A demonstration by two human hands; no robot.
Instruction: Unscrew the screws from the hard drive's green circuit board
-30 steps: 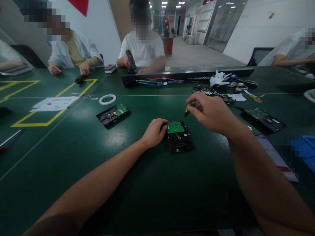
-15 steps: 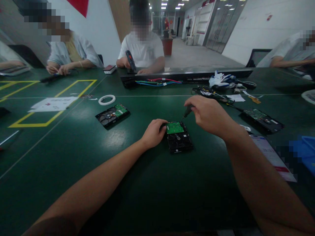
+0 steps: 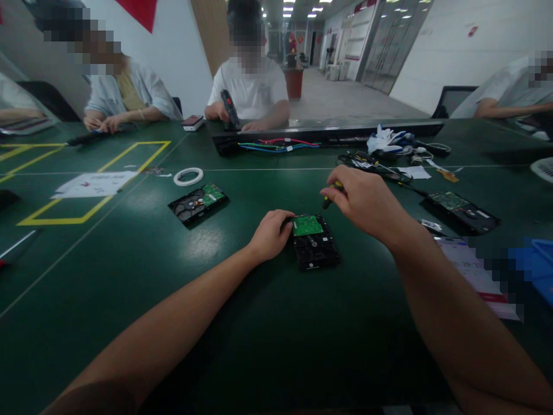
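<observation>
A black hard drive (image 3: 317, 251) with a green circuit board (image 3: 306, 225) facing up lies on the green table. My left hand (image 3: 271, 235) grips the drive's left edge near the board, thumb along the side and fingers at the far corner. Above the far right corner, my right hand (image 3: 356, 196) is closed around a black-and-yellow screwdriver (image 3: 327, 202). The screwdriver slants down, its tip at the board's far right corner. Whether the tip sits in a screw is too small to tell.
A second hard drive (image 3: 199, 203) lies left, a third (image 3: 462, 211) right. A white tape roll (image 3: 188, 176), papers (image 3: 93, 183), a cable heap with gloves (image 3: 389, 141) and a blue bin (image 3: 542, 265) surround the work. Across the table a person holds a power screwdriver (image 3: 230, 108).
My right hand has shifted slightly and its fingers have turned on the screwdriver, so yellow on the handle now shows. My left hand and the hard drive stay in place.
</observation>
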